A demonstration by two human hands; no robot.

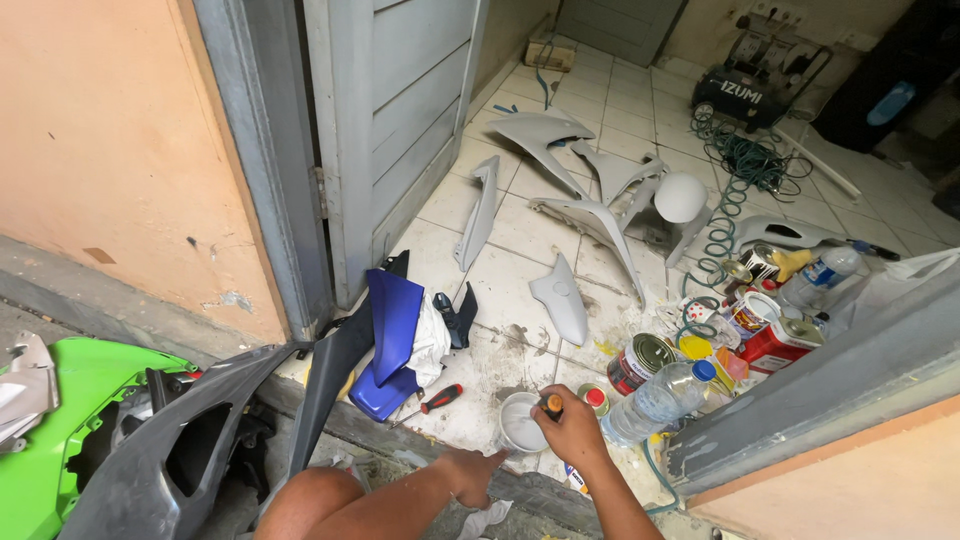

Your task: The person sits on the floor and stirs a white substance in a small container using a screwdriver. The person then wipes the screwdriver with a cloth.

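At the door threshold, the left hand is rested loosely curled on the floor, nothing held. Just beyond, the right hand is closed round an orange-handled tool set into a small white paint can; stirring or prying appears in hand, and steadying of the can would be called for. A red-handled screwdriver lies near. Farther off, white fairing panels are spread over the tiles.

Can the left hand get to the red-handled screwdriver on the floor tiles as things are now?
Probably yes: the left hand rests near the red-handled screwdriver, with only bare floor tile between.
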